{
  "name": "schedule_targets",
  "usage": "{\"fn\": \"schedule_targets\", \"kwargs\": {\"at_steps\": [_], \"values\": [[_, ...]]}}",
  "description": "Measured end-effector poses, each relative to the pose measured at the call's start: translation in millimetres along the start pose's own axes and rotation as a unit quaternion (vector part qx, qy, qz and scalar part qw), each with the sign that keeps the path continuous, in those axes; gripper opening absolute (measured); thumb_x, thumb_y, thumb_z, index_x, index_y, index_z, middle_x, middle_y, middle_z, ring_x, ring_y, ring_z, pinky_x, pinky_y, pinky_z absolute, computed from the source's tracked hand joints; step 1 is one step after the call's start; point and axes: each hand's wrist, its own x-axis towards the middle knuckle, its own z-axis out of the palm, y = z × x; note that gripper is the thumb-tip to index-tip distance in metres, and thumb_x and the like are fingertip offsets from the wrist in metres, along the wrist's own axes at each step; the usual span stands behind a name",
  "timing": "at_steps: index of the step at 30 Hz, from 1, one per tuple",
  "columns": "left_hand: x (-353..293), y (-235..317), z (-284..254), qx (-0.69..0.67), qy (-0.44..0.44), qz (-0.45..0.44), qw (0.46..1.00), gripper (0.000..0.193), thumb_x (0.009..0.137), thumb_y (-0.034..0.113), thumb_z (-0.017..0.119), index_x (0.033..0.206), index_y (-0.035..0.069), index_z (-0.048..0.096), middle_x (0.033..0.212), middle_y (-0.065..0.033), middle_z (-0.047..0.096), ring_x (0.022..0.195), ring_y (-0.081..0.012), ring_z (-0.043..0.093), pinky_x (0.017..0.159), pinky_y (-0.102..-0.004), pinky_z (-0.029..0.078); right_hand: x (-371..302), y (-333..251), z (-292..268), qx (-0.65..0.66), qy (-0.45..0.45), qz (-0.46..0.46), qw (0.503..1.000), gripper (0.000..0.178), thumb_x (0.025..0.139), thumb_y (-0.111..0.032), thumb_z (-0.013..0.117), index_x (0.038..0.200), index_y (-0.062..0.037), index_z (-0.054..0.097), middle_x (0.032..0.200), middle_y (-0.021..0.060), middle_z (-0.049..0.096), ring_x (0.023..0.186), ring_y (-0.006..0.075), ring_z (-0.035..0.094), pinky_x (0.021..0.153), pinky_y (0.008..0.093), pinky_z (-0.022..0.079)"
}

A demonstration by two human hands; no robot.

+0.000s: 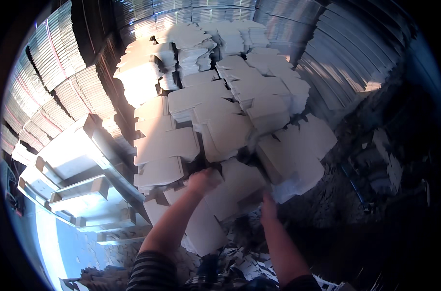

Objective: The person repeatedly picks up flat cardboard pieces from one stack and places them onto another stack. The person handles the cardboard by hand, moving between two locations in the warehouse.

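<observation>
Many flat, die-cut cardboard blanks lie in stacks in front of me, their edges notched and flapped. My left hand (204,182) is closed at the left edge of a near pile of cardboard blanks (242,182), its fingers curled and slightly blurred. At the right edge of the same pile, my right hand (269,209) grips with the thumb side up; its other fingers are mostly hidden. Another long blank (203,225) slants down below my left forearm, close to my body.
Further stacks of blanks (198,99) spread away from me. Tall strapped bundles of cardboard (60,58) rise at the left, above wooden pallets (79,194). More stacked sheets (346,63) stand at the far right. Paper scraps (249,262) litter the floor near me.
</observation>
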Motion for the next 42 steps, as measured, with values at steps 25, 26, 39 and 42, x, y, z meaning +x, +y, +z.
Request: {"fn": "schedule_targets", "kwargs": {"at_steps": [25, 26, 39, 42], "values": [[-165.3, -158.7, 19.2, -0.289, 0.266, -0.278, 0.877, 0.065, 0.085, 0.040, 0.063, 0.132, -0.001, 0.046, 0.113, -0.0282, 0.062, 0.108, -0.0383, 0.061, 0.091, -0.0429, 0.048, 39.8, -29.1, -4.7, -0.357, -0.028, -0.179, 0.916, 0.054, 0.088, -0.045, 0.059, 0.094, 0.0087, 0.065, 0.098, 0.0241, 0.067, 0.092, 0.0371, 0.063, 0.082, 0.0427, 0.047], [-164.4, -156.6, 19.2, -0.279, 0.264, -0.284, 0.879, 0.065, 0.084, 0.040, 0.063, 0.132, 0.000, 0.046, 0.112, -0.0270, 0.063, 0.107, -0.0390, 0.061, 0.090, -0.0430, 0.048, 44.8, -26.3, -8.1, -0.378, -0.019, -0.170, 0.910, 0.054, 0.088, -0.045, 0.059, 0.096, 0.0085, 0.065, 0.098, 0.0234, 0.067, 0.092, 0.0366, 0.064, 0.082, 0.0429, 0.047], [-162.0, 39.3, -1.0, -0.124, 0.374, 0.094, 0.915, 0.056, 0.081, 0.002, 0.067, 0.133, 0.001, 0.048, 0.129, -0.0170, 0.056, 0.120, -0.0285, 0.053, 0.104, -0.0365, 0.039, -98.2, 24.9, -141.3, -0.119, -0.223, -0.064, 0.965, 0.035, 0.091, -0.032, 0.054, 0.101, 0.0008, 0.064, 0.101, 0.0158, 0.065, 0.098, 0.0282, 0.060, 0.091, 0.0425, 0.045], [-158.4, 169.3, -11.1, -0.199, 0.399, 0.388, 0.807, 0.044, 0.087, 0.023, 0.069, 0.121, -0.001, 0.058, 0.116, -0.0235, 0.060, 0.103, -0.0303, 0.061, 0.084, -0.0407, 0.051, -175.5, -6.5, -228.9, -0.114, -0.244, -0.124, 0.955, 0.034, 0.091, -0.031, 0.057, 0.100, 0.0013, 0.066, 0.100, 0.0155, 0.065, 0.097, 0.0273, 0.061, 0.088, 0.0425, 0.046]]}}
